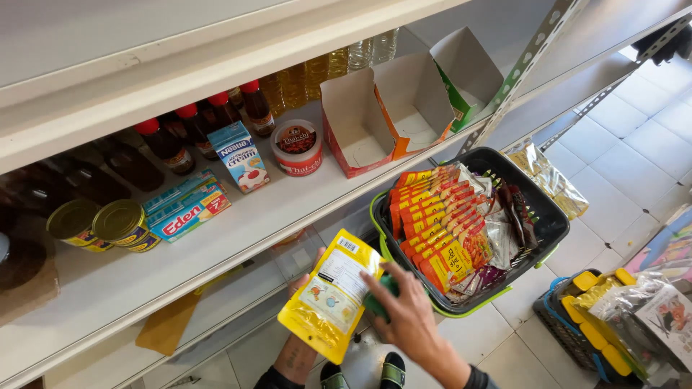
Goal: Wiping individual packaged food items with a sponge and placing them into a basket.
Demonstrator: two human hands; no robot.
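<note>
My left hand point(306, 277) sits behind a glossy yellow pouch point(331, 295), its grip closed on the soft, flat packet, which tilts up in front of the shelf edge. My right hand point(407, 310) wraps a green handle point(378, 299) of the dark plastic basket point(540, 209), grip closed on it. The basket is packed with rows of slim orange-and-red sachets point(440, 223). Beyond, on the pale shelf point(238, 223), stand round gold tins point(119, 223), a flat blue box point(189, 212), a small carton point(239, 155), a round tub point(297, 146) and an open cardboard tray point(382, 115).
</note>
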